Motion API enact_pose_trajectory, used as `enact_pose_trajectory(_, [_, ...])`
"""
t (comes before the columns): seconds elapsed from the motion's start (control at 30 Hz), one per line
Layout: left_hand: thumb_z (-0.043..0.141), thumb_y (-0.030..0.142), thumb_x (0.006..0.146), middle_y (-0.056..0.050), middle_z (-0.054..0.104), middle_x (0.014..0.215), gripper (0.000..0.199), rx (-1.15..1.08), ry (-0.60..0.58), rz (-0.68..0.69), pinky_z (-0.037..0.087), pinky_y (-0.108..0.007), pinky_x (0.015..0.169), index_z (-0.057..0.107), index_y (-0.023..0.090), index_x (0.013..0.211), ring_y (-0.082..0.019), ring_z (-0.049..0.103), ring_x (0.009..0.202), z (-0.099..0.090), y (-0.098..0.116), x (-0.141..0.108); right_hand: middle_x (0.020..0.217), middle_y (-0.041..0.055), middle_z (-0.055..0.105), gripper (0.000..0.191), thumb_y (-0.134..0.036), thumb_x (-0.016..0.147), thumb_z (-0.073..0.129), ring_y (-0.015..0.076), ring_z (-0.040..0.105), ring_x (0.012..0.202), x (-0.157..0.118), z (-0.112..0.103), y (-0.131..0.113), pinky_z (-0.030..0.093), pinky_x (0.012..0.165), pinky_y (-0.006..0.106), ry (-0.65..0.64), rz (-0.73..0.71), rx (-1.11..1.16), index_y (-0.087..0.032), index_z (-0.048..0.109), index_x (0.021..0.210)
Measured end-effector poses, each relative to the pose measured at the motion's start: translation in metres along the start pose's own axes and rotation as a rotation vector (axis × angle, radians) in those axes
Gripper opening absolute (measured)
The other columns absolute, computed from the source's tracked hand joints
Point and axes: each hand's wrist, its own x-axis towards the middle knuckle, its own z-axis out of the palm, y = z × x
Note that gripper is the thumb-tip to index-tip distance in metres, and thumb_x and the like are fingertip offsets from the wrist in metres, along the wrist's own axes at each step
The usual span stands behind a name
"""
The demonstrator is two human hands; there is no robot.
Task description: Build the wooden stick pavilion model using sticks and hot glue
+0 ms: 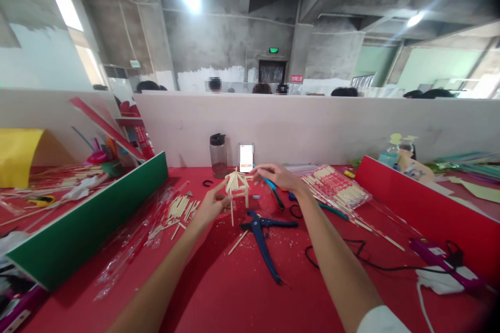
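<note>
A small pavilion-like model (237, 182) of pale wooden sticks, with a pointed slatted roof and thin legs, is at the centre. My left hand (214, 202) grips its left side between thumb and fingers. Just right of the roof is my right hand (273, 176), its fingers bent and drawn together near the model; what they hold, if anything, is too small to make out. Below the model, blue-handled cutters (260, 237) lie on the red table (234, 296), with a loose stick (238, 243) beside them. Blue-and-black pliers (276, 195) rest under my right hand.
A dark-lidded bottle (218, 156) and a lit phone (246, 158) stand by the white partition (312, 125). Cut sticks (179, 210) lie left, bundled sticks (338, 187) right. A black cable (375, 268) crosses the right side. Green (94, 218) and red (422, 208) boards flank the area.
</note>
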Motion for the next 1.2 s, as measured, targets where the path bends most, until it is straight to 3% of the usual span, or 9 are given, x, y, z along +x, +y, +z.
enact_pose_trajectory(0.1, [0.073,0.033,0.077,0.006,0.059,0.061,0.088,-0.023,-0.009,0.011,0.056,-0.029,0.067,0.032,0.016,0.153,-0.013,0.062,0.059,0.0,0.0,-0.001,0.108,0.0099,0.073,0.035,-0.038,0.097,0.049,0.02,0.068,0.1,0.002,0.014,-0.006,0.053,0.085,0.032,0.096,-0.091,0.16,-0.02,0.062,0.123])
enact_pose_trajectory(0.2, [0.073,0.033,0.077,0.006,0.059,0.061,0.088,-0.028,-0.006,0.019,0.055,-0.029,0.066,0.032,0.016,0.153,-0.012,0.061,0.057,0.0,0.0,-0.001,0.096,0.0071,0.074,0.034,-0.042,0.093,0.057,0.0181,0.068,0.087,0.011,0.029,0.0,0.053,0.076,0.029,0.181,-0.17,0.194,-0.021,0.062,0.12])
enact_pose_trajectory(0.3, [0.072,0.033,0.077,0.007,0.058,0.06,0.089,-0.023,-0.007,0.012,0.055,-0.029,0.066,0.03,0.016,0.154,-0.012,0.06,0.056,0.0,-0.001,0.0,0.08,0.0042,0.072,0.034,-0.047,0.092,0.057,0.0168,0.065,0.074,0.021,0.044,0.009,0.051,0.068,0.027,0.26,-0.195,0.123,-0.018,0.07,0.105])
enact_pose_trajectory(0.4, [0.073,0.034,0.078,0.007,0.058,0.061,0.09,-0.018,-0.011,0.006,0.055,-0.03,0.067,0.029,0.017,0.154,-0.012,0.061,0.057,-0.001,-0.003,0.002,0.078,0.0032,0.071,0.03,-0.045,0.086,0.065,0.0184,0.065,0.076,0.028,0.057,0.015,0.052,0.074,0.03,0.329,-0.232,0.002,-0.017,0.075,0.087])
enact_pose_trajectory(0.47, [0.074,0.035,0.077,0.006,0.059,0.061,0.09,-0.016,-0.011,0.005,0.056,-0.03,0.067,0.03,0.018,0.154,-0.013,0.061,0.058,-0.001,-0.004,0.003,0.082,0.0034,0.072,0.023,-0.039,0.084,0.067,0.0188,0.066,0.08,0.028,0.063,0.017,0.051,0.081,0.032,0.349,-0.288,-0.064,-0.018,0.076,0.088])
enact_pose_trajectory(0.53, [0.074,0.035,0.078,0.006,0.06,0.061,0.089,-0.011,-0.007,0.004,0.056,-0.03,0.066,0.031,0.018,0.154,-0.013,0.061,0.058,-0.002,-0.005,0.004,0.088,0.0034,0.072,0.018,-0.033,0.083,0.068,0.0181,0.065,0.083,0.027,0.067,0.017,0.05,0.083,0.032,0.346,-0.331,-0.121,-0.02,0.076,0.092])
enact_pose_trajectory(0.73, [0.076,0.037,0.077,0.004,0.061,0.062,0.091,-0.006,-0.004,-0.003,0.056,-0.03,0.065,0.032,0.016,0.153,-0.014,0.062,0.059,-0.002,-0.006,0.004,0.083,0.0008,0.069,0.016,-0.021,0.081,0.063,0.0129,0.058,0.069,0.025,0.073,0.017,0.046,0.069,0.025,0.291,-0.325,-0.192,-0.02,0.076,0.091])
enact_pose_trajectory(1.2, [0.075,0.042,0.078,0.003,0.064,0.066,0.091,0.018,-0.005,0.011,0.058,-0.033,0.067,0.031,0.02,0.154,-0.016,0.066,0.061,-0.005,-0.013,0.008,0.077,-0.0007,0.067,0.016,-0.015,0.08,0.06,0.0119,0.054,0.067,0.026,0.074,0.012,0.043,0.065,0.023,0.271,-0.339,-0.23,-0.019,0.075,0.086])
